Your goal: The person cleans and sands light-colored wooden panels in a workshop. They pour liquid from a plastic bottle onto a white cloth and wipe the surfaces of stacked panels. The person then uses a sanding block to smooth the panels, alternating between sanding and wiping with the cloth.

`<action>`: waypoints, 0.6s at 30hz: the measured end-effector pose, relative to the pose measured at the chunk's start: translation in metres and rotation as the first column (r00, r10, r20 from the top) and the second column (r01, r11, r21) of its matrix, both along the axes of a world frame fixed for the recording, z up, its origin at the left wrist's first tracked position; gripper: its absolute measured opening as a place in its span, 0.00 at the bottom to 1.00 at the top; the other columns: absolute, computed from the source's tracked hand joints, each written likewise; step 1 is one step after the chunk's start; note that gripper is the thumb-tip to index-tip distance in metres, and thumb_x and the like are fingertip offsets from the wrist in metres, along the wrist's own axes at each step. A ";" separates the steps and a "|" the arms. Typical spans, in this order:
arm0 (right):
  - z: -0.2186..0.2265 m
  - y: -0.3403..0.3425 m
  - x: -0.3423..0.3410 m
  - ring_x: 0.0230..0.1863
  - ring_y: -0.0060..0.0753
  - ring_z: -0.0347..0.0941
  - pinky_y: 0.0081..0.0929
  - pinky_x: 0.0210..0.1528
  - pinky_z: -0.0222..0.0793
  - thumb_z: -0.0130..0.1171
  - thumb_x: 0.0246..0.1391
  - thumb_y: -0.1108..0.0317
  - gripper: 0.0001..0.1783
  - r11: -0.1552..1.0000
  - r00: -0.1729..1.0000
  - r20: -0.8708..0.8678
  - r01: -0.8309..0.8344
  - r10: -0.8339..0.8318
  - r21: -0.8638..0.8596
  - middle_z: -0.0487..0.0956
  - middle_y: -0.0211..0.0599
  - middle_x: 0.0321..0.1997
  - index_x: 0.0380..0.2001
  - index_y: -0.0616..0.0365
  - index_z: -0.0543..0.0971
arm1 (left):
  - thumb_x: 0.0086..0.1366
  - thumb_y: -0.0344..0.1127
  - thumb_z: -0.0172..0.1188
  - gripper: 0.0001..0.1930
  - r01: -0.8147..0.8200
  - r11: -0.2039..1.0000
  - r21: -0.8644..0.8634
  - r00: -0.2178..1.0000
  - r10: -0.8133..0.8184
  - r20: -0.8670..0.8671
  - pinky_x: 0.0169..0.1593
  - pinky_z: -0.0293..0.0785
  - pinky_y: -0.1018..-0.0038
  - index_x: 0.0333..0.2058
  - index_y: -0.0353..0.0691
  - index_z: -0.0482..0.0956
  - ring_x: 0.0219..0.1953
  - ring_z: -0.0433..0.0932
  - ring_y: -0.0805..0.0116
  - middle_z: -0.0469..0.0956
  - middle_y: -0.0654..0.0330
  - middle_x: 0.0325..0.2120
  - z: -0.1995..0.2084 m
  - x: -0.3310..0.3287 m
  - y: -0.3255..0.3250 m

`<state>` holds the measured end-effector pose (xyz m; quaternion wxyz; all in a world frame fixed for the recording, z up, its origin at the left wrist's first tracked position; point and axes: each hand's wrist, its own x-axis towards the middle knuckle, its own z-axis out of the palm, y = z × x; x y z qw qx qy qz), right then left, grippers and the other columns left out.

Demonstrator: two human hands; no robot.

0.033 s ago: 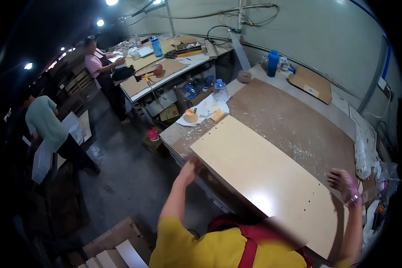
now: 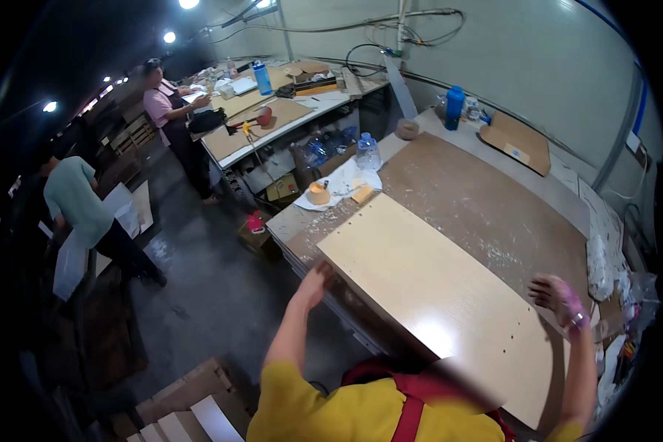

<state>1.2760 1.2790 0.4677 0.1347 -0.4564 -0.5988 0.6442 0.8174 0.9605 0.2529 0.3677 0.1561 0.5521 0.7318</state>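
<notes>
Pale board (image 2: 420, 272) lies flat across the brown-topped bench (image 2: 508, 195), right in front of the worker from where I stand. The left hand (image 2: 317, 284) is at its left end, by the near corner; I can't tell whether that grip is pinching the edge. The right hand (image 2: 556, 299), purple-wrapped at the palm, is near the opposite long edge, its grip spread. Just beyond the far-left corner sits a yellow block (image 2: 362, 194).

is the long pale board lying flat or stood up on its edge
Lying flat: the board has its broad side facing up over the bench, with small dark holes showing near both ends.
</notes>
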 end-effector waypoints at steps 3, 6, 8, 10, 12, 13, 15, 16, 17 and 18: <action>-0.022 0.020 -0.102 0.53 0.33 0.69 0.31 0.58 0.62 0.44 0.61 0.43 0.33 0.935 0.941 -0.005 -0.337 0.339 -0.106 0.74 0.41 0.55 0.55 0.60 0.70 | 0.66 0.35 0.52 0.15 0.013 0.995 -0.099 0.996 -0.021 -0.083 0.48 0.66 0.77 0.50 0.38 0.73 0.43 0.71 0.74 0.76 0.63 0.42 0.009 -0.006 -0.006; -0.069 0.038 -0.183 0.62 0.33 0.62 0.30 0.64 0.54 0.39 0.61 0.38 0.39 0.797 0.816 -0.037 -0.572 0.577 -0.194 0.67 0.40 0.62 0.61 0.61 0.64 | 0.65 0.34 0.54 0.16 0.054 0.996 -0.068 0.990 -0.062 -0.123 0.51 0.65 0.77 0.50 0.38 0.73 0.44 0.72 0.75 0.77 0.65 0.41 0.010 -0.009 -0.004; -0.071 0.033 -0.214 0.64 0.32 0.59 0.29 0.65 0.51 0.40 0.60 0.37 0.41 0.714 0.717 0.039 -0.687 0.696 -0.133 0.65 0.39 0.64 0.63 0.61 0.61 | 0.66 0.35 0.54 0.17 0.113 0.992 -0.057 0.990 -0.117 -0.073 0.51 0.65 0.76 0.52 0.38 0.73 0.45 0.71 0.75 0.77 0.65 0.42 0.020 -0.005 -0.008; -0.052 0.012 -0.231 0.64 0.30 0.58 0.29 0.65 0.50 0.42 0.59 0.36 0.43 0.596 0.591 0.144 -0.803 0.794 0.006 0.64 0.39 0.64 0.64 0.62 0.60 | 0.66 0.36 0.54 0.18 0.053 0.997 -0.048 0.993 -0.058 -0.106 0.49 0.67 0.77 0.52 0.38 0.72 0.45 0.71 0.77 0.76 0.66 0.43 0.016 -0.003 -0.013; -0.059 0.002 -0.235 0.58 0.28 0.65 0.27 0.60 0.58 0.54 0.54 0.41 0.40 0.706 0.704 0.073 -0.708 0.706 -0.007 0.69 0.40 0.60 0.59 0.62 0.66 | 0.66 0.36 0.55 0.18 0.015 0.999 -0.044 0.996 -0.019 -0.087 0.49 0.67 0.78 0.53 0.39 0.72 0.44 0.71 0.78 0.76 0.67 0.42 0.011 0.000 -0.007; -0.042 -0.013 -0.240 0.56 0.27 0.67 0.26 0.58 0.61 0.57 0.53 0.43 0.39 0.705 0.704 0.045 -0.708 0.709 -0.033 0.71 0.40 0.58 0.58 0.62 0.67 | 0.66 0.35 0.54 0.16 -0.049 0.998 -0.042 0.994 0.045 -0.099 0.46 0.68 0.79 0.51 0.37 0.73 0.42 0.72 0.78 0.77 0.66 0.39 0.010 0.003 -0.008; -0.020 -0.026 -0.245 0.51 0.27 0.71 0.26 0.54 0.65 0.61 0.50 0.45 0.37 0.732 0.733 0.035 -0.673 0.680 -0.106 0.75 0.38 0.53 0.55 0.62 0.70 | 0.66 0.32 0.54 0.16 -0.104 0.989 -0.101 0.991 0.095 -0.091 0.45 0.70 0.79 0.50 0.34 0.74 0.40 0.74 0.77 0.78 0.64 0.38 0.023 0.009 -0.004; -0.016 -0.026 -0.246 0.48 0.27 0.73 0.25 0.51 0.67 0.62 0.49 0.47 0.36 0.751 0.755 0.047 -0.642 0.654 -0.152 0.76 0.37 0.50 0.54 0.62 0.71 | 0.65 0.31 0.54 0.15 -0.129 0.983 -0.131 0.989 0.118 -0.088 0.44 0.71 0.79 0.50 0.33 0.74 0.39 0.74 0.76 0.78 0.63 0.38 0.029 0.007 0.000; -0.013 -0.027 -0.244 0.46 0.26 0.74 0.25 0.49 0.69 0.63 0.48 0.48 0.35 0.774 0.778 0.078 -0.599 0.623 -0.208 0.78 0.36 0.48 0.53 0.62 0.72 | 0.65 0.28 0.53 0.14 -0.205 0.966 -0.159 0.978 0.194 -0.082 0.43 0.73 0.77 0.48 0.30 0.74 0.38 0.76 0.73 0.79 0.59 0.38 0.030 0.007 0.004; -0.017 -0.026 -0.244 0.43 0.27 0.75 0.26 0.47 0.70 0.63 0.48 0.48 0.34 0.787 0.791 0.071 -0.587 0.608 -0.192 0.79 0.36 0.45 0.52 0.61 0.73 | 0.64 0.26 0.54 0.14 -0.234 0.942 -0.239 0.972 0.231 -0.038 0.45 0.74 0.75 0.48 0.29 0.74 0.39 0.77 0.71 0.79 0.58 0.38 0.039 0.008 0.008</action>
